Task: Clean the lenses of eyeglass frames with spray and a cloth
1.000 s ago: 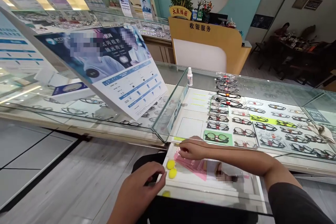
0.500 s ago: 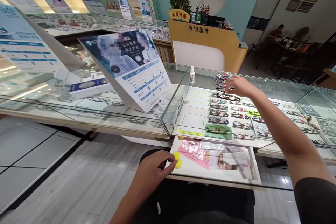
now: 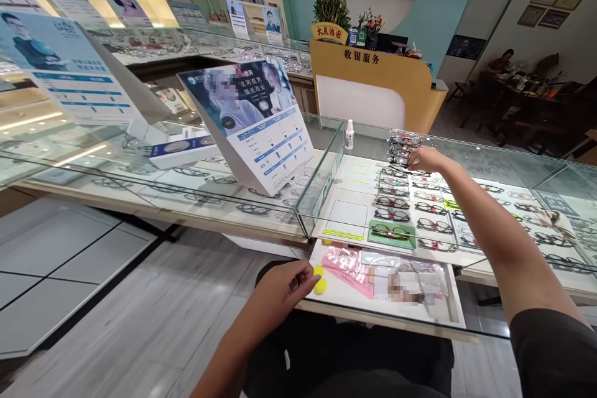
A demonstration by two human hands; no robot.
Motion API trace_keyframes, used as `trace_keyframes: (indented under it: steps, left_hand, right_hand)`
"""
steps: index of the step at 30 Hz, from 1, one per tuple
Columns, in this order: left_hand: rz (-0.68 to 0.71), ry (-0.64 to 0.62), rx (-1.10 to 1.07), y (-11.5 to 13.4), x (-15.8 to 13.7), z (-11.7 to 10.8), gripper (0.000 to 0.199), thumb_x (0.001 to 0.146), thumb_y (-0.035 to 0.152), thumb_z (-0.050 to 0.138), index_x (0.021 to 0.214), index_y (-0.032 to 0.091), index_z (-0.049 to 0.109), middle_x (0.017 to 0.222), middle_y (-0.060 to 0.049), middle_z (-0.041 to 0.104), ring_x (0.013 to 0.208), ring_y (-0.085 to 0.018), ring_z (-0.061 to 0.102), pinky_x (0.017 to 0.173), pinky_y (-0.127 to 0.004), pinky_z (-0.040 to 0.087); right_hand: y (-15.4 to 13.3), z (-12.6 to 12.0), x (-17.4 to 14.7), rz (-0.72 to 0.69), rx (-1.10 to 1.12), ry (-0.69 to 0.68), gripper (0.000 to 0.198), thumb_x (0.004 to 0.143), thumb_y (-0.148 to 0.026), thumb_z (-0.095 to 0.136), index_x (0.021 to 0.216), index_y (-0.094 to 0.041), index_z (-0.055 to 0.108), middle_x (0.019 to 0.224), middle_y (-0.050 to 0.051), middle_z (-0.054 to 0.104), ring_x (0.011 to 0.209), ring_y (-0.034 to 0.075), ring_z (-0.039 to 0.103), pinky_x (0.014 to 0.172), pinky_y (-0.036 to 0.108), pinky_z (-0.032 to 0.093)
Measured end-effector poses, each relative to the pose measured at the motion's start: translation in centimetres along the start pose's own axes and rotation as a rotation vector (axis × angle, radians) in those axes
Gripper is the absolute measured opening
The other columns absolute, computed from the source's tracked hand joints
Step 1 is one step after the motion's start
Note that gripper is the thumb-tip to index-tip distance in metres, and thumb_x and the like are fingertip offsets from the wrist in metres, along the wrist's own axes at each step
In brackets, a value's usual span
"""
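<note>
My right hand [image 3: 426, 160] reaches across the glass counter, fingers pinched on the near edge of a pair of eyeglasses [image 3: 400, 160]. These glasses are at the front of a group of frames [image 3: 403, 138] on the counter top. My fingers partly hide their near side. My left hand [image 3: 286, 286] is loosely closed at the left edge of an open white drawer [image 3: 342, 303], with nothing visible in its fingers. Beside its thumb are two round yellow discs [image 3: 319, 286]. A pink packet [image 3: 347, 268] and clear plastic sleeves lie in the drawer.
Rows of eyeglasses [image 3: 390, 202] lie beneath the glass, one pair on a green card [image 3: 373, 237]. A white spray bottle [image 3: 349, 135] stands behind the glass divider [image 3: 321, 177]. Left of it leans a tent-shaped display card [image 3: 273, 143]. Beyond is a yellow cashier desk [image 3: 373, 59].
My right hand has lowered from over the group of frames to the eyeglasses at its front, its fingers closing. The view has turned slightly left. My left hand stays by the drawer, its fingers more curled.
</note>
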State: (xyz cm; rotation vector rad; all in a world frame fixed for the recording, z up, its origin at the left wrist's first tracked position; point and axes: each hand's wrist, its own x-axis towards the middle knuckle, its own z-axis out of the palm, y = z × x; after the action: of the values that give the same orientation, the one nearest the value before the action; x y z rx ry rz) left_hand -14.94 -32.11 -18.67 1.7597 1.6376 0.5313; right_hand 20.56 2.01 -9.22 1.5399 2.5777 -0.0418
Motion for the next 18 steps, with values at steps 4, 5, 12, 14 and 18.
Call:
trace_keyframes:
  steps: [4, 5, 12, 14, 18]
  left_hand:
    - [-0.005, -0.014, -0.011, 0.0, 0.2, -0.2, 0.047, 0.095, 0.062, 0.048, 0.073, 0.020, 0.049, 0.072, 0.000, 0.057, 0.067, -0.015, 0.049, 0.062, -0.027, 0.034]
    - [0.001, -0.007, -0.020, -0.1, 0.2, -0.2, 0.047, 0.096, 0.062, 0.048, 0.072, 0.020, 0.048, 0.071, 0.000, 0.056, 0.066, -0.015, 0.048, 0.062, -0.027, 0.033]
    - [0.030, 0.059, -0.130, -0.4, 0.0, -0.3, 0.049, 0.093, 0.060, 0.058, 0.067, 0.019, 0.048, 0.064, 0.002, 0.051, 0.062, -0.013, 0.044, 0.059, -0.025, 0.032]
    - [0.010, 0.109, -0.188, -0.6, 0.0, -0.4, 0.052, 0.093, 0.062, 0.057, 0.065, 0.019, 0.050, 0.063, 0.002, 0.051, 0.062, -0.012, 0.045, 0.059, -0.025, 0.034]
    - [-0.042, 0.194, -0.289, -0.7, -0.1, -0.6, 0.055, 0.095, 0.067, 0.052, 0.068, 0.019, 0.054, 0.062, 0.001, 0.052, 0.059, -0.012, 0.047, 0.057, -0.024, 0.036]
  right_hand:
    - [-0.9, 0.3, -0.6, 0.028, 0.004, 0.074, 0.016, 0.093, -0.029, 0.071, 0.096, -0.022, 0.085, 0.123, 0.009, 0.078, 0.123, 0.031, 0.064, 0.102, 0.040, 0.045]
    - [-1.3, 0.2, -1.0, 0.027, 0.015, 0.090, 0.018, 0.094, -0.030, 0.069, 0.097, -0.022, 0.085, 0.123, 0.009, 0.078, 0.122, 0.030, 0.064, 0.101, 0.039, 0.046]
    - [-8.6, -2.7, -7.8, -0.303, 0.661, 0.115, 0.033, 0.090, -0.052, 0.072, 0.094, -0.022, 0.085, 0.116, 0.009, 0.076, 0.107, 0.027, 0.070, 0.102, 0.040, 0.051]
    - [-11.9, -2.6, -10.7, -0.404, 0.808, -0.070, 0.035, 0.087, -0.058, 0.074, 0.093, -0.025, 0.085, 0.112, 0.006, 0.077, 0.105, 0.026, 0.070, 0.101, 0.040, 0.051]
    - [-17.4, 1.7, -15.1, -0.505, 0.838, -0.410, 0.016, 0.089, -0.039, 0.078, 0.092, -0.025, 0.085, 0.108, 0.005, 0.078, 0.097, 0.022, 0.071, 0.090, 0.034, 0.051]
